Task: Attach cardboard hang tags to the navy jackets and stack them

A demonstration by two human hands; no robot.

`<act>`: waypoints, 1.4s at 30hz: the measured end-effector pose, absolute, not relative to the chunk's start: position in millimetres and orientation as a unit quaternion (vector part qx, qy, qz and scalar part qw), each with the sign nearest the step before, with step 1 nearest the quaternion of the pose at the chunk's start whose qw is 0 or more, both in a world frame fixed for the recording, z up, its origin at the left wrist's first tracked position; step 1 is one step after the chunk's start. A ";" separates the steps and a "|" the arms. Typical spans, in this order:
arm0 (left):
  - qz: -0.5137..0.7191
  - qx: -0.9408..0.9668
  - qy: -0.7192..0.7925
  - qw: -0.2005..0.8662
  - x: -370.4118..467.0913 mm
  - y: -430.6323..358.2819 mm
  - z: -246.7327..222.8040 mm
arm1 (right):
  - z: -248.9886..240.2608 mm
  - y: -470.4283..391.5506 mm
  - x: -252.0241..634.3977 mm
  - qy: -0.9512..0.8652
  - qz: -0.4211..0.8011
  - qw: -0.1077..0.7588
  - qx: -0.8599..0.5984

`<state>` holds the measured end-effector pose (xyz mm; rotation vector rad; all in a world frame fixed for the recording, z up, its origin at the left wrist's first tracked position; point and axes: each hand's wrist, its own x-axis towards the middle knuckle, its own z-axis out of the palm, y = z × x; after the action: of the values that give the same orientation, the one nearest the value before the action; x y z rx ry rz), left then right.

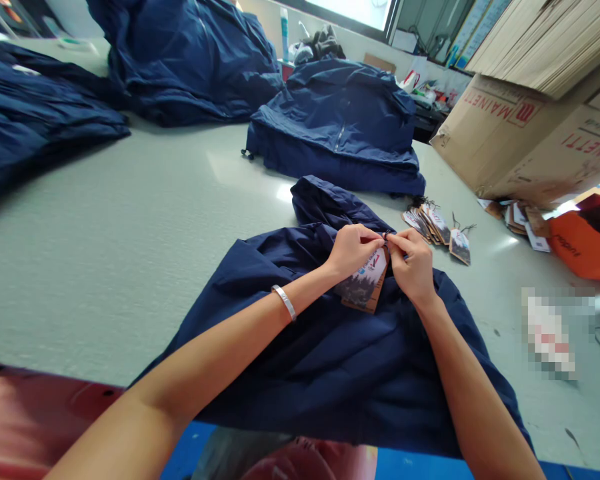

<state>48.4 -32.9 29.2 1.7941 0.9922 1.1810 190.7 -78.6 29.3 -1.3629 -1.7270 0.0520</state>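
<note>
My left hand and right hand pinch the hang tag's cord between fingers, seemingly unfinished, other tags loose.

A slim silver bangle circles the bare left forearm.

Pretty bright overall, looks like daylight from the window up top, which is basically blown out. The table kicks back a few glare spots, and its left side is kinda smeary. Folds in the near navy garment go really dark. The cardboard box looks wide-lens skewed, plus there's a pixelated patch at right.
</note>
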 end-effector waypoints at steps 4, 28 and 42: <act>0.473 0.687 0.395 0.385 48.1 -33.6 29.0 | 26.5 -77.5 192.0 -0.713 0.007 0.436 -0.549; 0.494 0.620 0.407 0.454 51.9 -29.7 18.5 | 23.1 -77.4 187.1 -0.728 0.027 0.427 -0.535; 0.507 0.613 0.402 0.454 50.6 -30.9 22.2 | 24.2 -76.1 187.7 -0.579 0.077 0.523 -0.620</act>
<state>50.6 -30.9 22.2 1.5135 0.9918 1.2512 187.7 -76.1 24.2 -1.4857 -1.3870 0.1834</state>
